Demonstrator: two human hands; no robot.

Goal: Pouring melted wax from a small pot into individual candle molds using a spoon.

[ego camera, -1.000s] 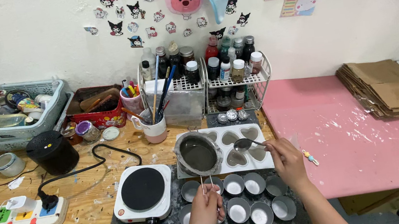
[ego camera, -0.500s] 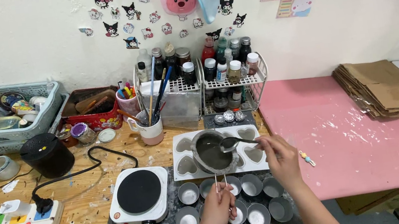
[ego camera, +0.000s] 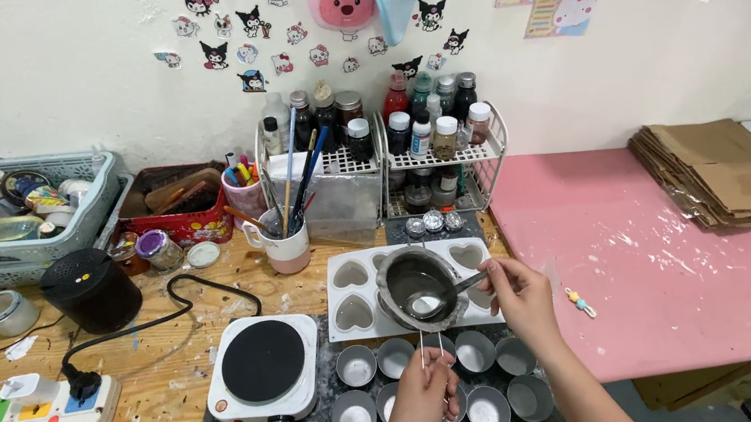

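Right grip (ego camera: 518,291) pinches one pot (ego camera: 419,289); left grip (ego camera: 421,403) pinches two wicks (ego camera: 431,347).

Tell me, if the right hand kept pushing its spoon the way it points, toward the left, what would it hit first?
Probably the inside wall of the small metal pot: the right hand holds a spoon already reaching into it. Depth is hard to judge.

Two bare forearms in view, left hand (ego camera: 421,401) and right hand (ego camera: 519,294), no sleeves reaching the wrists, no gloves, no rings, watch or bracelet visible, nails short and unpainted as far as the frame resolves
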